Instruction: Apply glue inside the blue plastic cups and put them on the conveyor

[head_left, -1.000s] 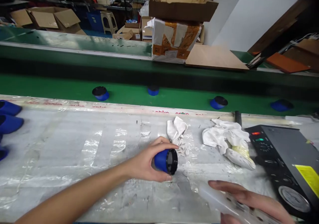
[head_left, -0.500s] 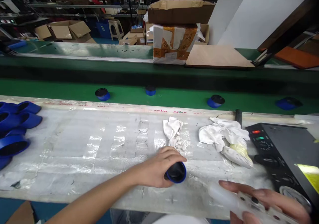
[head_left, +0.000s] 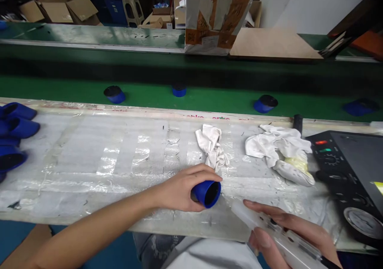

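My left hand (head_left: pixel 182 189) is wrapped round a blue cylindrical cup (head_left: pixel 208 193) with a dark inside, tilted so its open end faces right and toward me. My right hand (head_left: pixel 287 229) grips a translucent white dispensing syringe (head_left: pixel 269 229) with a black hose at its rear. The syringe's front end points left toward the cup's mouth, with a gap between them; its very tip is too blurred to make out. Just beyond the cup lies a crumpled white cloth (head_left: pixel 211 145).
Several blue cups (head_left: pixel 20 127) cluster at the far left. A few blue cups with black tops (head_left: pixel 265 103) stand on the green belt (head_left: pixel 143 99). At right are a second white cloth (head_left: pixel 278 143) and a black control box (head_left: pixel 353 173) with dial and gauge. A taped carton (head_left: pixel 214 22) sits behind.
The syringe in my right hand has moved left, closer to the cup. My left hand has tilted the cup, so more of its blue side shows. The camera view has dipped downward.
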